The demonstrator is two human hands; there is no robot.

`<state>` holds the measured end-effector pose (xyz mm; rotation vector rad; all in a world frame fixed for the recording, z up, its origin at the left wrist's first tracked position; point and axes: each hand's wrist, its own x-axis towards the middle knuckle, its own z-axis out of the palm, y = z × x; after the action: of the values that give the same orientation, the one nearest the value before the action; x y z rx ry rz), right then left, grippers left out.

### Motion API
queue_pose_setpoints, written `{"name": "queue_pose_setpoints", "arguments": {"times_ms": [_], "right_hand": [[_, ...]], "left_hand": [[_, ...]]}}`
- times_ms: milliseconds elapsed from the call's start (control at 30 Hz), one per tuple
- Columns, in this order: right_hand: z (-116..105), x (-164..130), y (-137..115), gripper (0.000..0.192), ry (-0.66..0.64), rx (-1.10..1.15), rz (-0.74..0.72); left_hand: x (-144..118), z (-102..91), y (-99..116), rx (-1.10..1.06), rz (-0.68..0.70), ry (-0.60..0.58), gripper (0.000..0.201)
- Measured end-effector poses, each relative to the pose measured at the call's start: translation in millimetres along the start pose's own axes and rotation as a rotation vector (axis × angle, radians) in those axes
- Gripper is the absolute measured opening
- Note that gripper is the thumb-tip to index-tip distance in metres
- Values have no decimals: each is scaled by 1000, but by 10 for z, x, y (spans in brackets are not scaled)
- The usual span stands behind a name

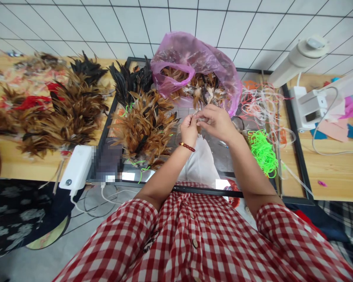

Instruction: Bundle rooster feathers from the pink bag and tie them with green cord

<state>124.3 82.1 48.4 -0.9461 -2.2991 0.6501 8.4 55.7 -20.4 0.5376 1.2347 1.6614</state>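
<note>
Figure: Gathering small feathers at a craft worktop (335, 172), seen from above the worker's own arms.

The left hand (189, 131), wearing a red bead bracelet (187, 147) at the wrist, and the right hand (216, 122) meet just in front of the pink plastic bag (194, 58), fingertips touching. Both grips are closed together on a small tuft of brown feathers (199, 128); only a few tips show between the fingers, so the exact number of quills cannot be told.

The bag lies open on a black-framed glass panel (294, 129) and holds loose brown and pale feathers. To the left of the hands sits a finished heap of brown feather bundles (144, 125), some with green bands, and behind it a cluster of black feathers (129, 80). Further left, more bundles (67, 113) lie on the wood. To the right lie a pile of green elastic bands (263, 150), a tangle of pale and orange cords (261, 103), and a white appliance (308, 107) with its cable.

Judgement on technique: the step appears to be aligning quill ends into one tuft. It would go best with the quill bases kept level and pinched firmly in one hand while the other adds or straightens feathers, the vanes left uncrushed, and the green bands within easy reach of the right hand.
</note>
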Motion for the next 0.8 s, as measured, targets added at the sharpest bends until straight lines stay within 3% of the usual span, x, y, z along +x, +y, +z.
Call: {"name": "queue_pose_setpoints", "arguments": {"times_ms": [200, 500, 667, 800], "right_hand": [[21, 17, 154, 15, 144, -129, 117], [-6, 33, 349, 15, 311, -23, 302], [63, 75, 256, 34, 134, 384, 363], [130, 104, 160, 30, 167, 476, 405]], "left_hand": [[-88, 50, 84, -74, -69, -70, 37], [-88, 54, 126, -104, -62, -26, 39], [-91, 48, 147, -74, -54, -20, 39], [-106, 54, 164, -83, -107, -81, 37]]}}
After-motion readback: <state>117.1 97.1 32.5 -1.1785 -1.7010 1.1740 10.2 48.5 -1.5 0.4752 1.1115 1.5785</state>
